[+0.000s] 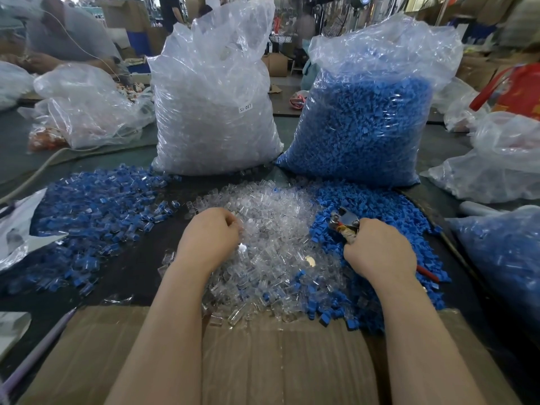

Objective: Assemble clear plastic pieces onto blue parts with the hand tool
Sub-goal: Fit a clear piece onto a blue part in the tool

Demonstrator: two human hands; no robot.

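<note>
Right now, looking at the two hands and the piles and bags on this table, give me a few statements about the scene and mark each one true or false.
1. The right hand grips the metal hand tool with red handles. True.
2. The left hand rests on the loose pile of blue plastic parts. False: it is at the heap of clear plastic pieces, fingers curled.
3. The tall clear bag of blue parts stands to the right of the tall bag of clear pieces. True.
4. The white label reading SJ-017 is on the bag of blue parts. False: it is on the bag of clear pieces.
5. The pile of joined blue-and-clear parts lies to the left. True.
</note>
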